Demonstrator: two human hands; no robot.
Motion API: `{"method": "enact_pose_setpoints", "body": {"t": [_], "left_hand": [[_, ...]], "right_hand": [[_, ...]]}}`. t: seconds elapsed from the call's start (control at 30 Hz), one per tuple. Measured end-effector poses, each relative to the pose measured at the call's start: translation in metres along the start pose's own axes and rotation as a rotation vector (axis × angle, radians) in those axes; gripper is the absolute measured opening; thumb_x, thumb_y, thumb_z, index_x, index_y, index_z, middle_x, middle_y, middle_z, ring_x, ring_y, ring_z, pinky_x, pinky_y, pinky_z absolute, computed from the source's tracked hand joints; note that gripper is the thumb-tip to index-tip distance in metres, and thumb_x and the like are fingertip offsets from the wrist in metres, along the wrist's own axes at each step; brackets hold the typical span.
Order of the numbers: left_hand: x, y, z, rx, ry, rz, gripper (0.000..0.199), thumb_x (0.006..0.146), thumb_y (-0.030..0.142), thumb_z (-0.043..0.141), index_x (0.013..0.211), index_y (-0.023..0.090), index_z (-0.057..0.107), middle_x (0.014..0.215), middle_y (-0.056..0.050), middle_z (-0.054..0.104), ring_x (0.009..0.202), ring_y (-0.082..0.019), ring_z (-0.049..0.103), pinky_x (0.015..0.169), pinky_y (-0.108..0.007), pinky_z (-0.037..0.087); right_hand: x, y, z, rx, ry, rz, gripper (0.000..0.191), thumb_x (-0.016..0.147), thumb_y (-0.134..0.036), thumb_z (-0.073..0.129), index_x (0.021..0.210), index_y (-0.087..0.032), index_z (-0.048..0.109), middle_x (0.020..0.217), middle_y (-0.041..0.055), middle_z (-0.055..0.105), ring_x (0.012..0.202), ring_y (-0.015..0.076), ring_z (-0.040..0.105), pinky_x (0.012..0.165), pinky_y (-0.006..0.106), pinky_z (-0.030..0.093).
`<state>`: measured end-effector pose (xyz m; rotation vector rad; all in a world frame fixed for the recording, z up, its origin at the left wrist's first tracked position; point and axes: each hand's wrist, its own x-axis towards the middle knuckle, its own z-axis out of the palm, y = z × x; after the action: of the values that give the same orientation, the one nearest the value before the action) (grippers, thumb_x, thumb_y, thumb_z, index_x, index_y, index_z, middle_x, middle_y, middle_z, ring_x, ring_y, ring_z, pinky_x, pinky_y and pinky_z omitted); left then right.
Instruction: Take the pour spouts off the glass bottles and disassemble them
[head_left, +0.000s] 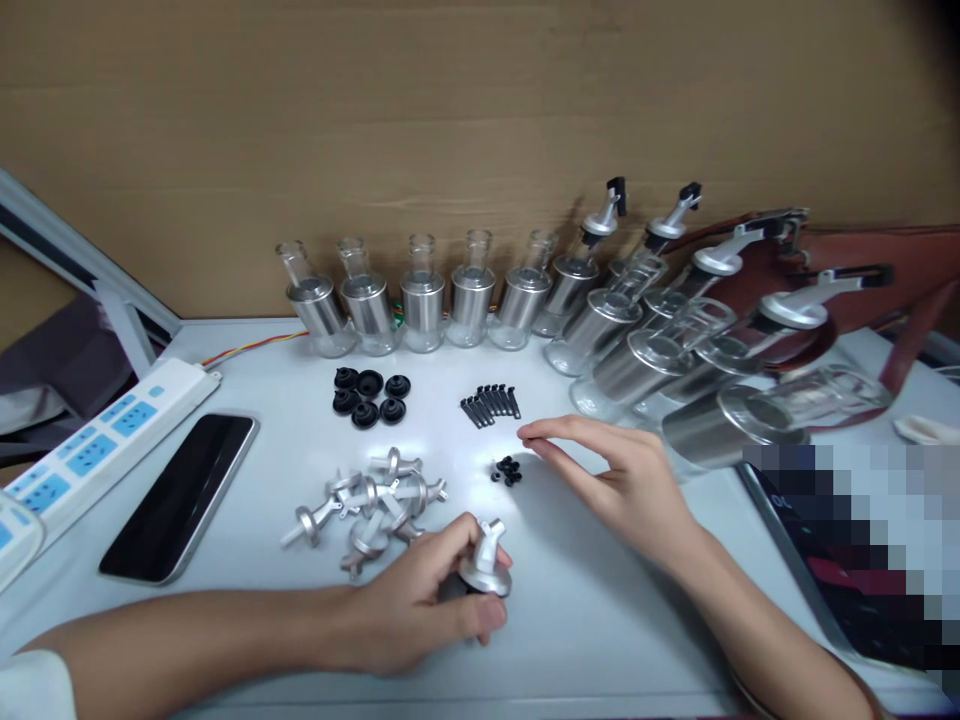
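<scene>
My left hand (442,600) holds a silver pourer spout (487,565) upright near the front of the table, thumb and fingers around its base. Above and to the right of the small black pieces (508,470), my right hand (607,470) has its thumb and index fingertips pinched together; anything between them is too small to make out. Several black levers (491,403) lie in a row just left of those fingertips. Further left are several round black stoppers (369,384). A pile of silver spouts (375,505) lies beyond my left hand.
Glass bottles with metal sleeves (424,305) line the back and right, some topped with spouts. A phone (180,495) and power strip (90,450) lie left. At right are a brown bag (862,270) and a dark device (825,570), partly pixelated.
</scene>
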<state>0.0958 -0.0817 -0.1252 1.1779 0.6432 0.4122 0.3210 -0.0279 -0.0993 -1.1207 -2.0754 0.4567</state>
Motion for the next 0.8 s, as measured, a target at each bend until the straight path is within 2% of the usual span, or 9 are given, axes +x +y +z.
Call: {"method": "enact_pose_setpoints", "body": {"t": [0.2, 0.37, 0.63, 0.8], "left_hand": [[0.0, 0.0, -0.001, 0.005, 0.015, 0.001, 0.054, 0.081, 0.067, 0.057, 0.099, 0.018, 0.043, 0.082, -0.001, 0.052, 0.071, -0.013, 0.052, 0.069, -0.029, 0.04], [0.0, 0.0, 0.0, 0.002, 0.008, 0.009, 0.049, 0.084, 0.063, 0.056, 0.098, 0.018, 0.043, 0.083, -0.001, 0.052, 0.072, -0.013, 0.051, 0.072, -0.03, 0.039], [0.0, 0.001, 0.001, -0.005, 0.008, 0.019, 0.049, 0.084, 0.064, 0.055, 0.099, 0.018, 0.043, 0.083, 0.0, 0.05, 0.071, -0.013, 0.052, 0.07, -0.029, 0.04], [0.0, 0.001, 0.0, -0.003, 0.009, 0.011, 0.051, 0.083, 0.065, 0.056, 0.098, 0.018, 0.042, 0.083, 0.0, 0.05, 0.071, -0.013, 0.052, 0.07, -0.029, 0.04]], "right_hand": [[0.002, 0.014, 0.005, -0.168, -0.13, -0.023, 0.011, 0.089, -0.012, 0.053, 0.088, -0.018, 0.062, 0.086, 0.0072, 0.068, 0.081, 0.0208, 0.066, 0.072, 0.033, 0.053], [0.002, 0.023, 0.011, -0.195, -0.319, 0.092, 0.016, 0.084, -0.004, 0.055, 0.085, -0.016, 0.065, 0.084, 0.0062, 0.068, 0.078, 0.0199, 0.067, 0.071, 0.032, 0.053], [-0.001, 0.018, 0.014, -0.119, -0.379, 0.087, 0.029, 0.081, 0.003, 0.049, 0.095, -0.016, 0.066, 0.089, 0.0058, 0.068, 0.083, 0.0193, 0.066, 0.076, 0.032, 0.053], [-0.003, 0.014, 0.011, -0.093, -0.44, 0.119, 0.026, 0.08, -0.002, 0.055, 0.1, -0.016, 0.063, 0.097, 0.0078, 0.064, 0.093, 0.0216, 0.063, 0.083, 0.037, 0.052]]}}
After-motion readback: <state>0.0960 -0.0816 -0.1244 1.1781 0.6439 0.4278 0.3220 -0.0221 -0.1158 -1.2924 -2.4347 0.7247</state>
